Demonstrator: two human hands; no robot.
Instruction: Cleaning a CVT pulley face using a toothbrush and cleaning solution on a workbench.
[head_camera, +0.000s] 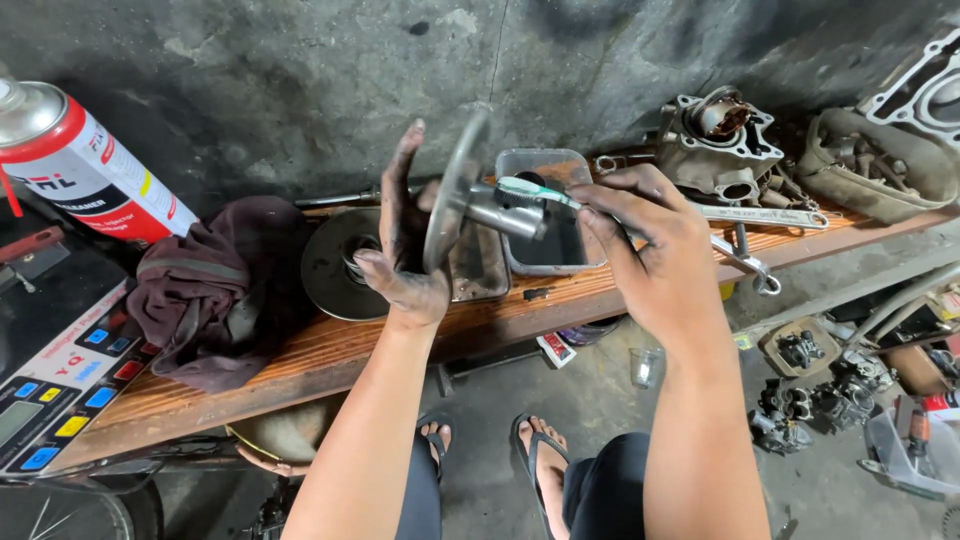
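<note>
Brushing pulley disc (455, 195) with toothbrush (535, 190)

metal pulley disc w/ shaft (462, 205), held edge-on; toothbrush (535, 189) on shaft
</note>
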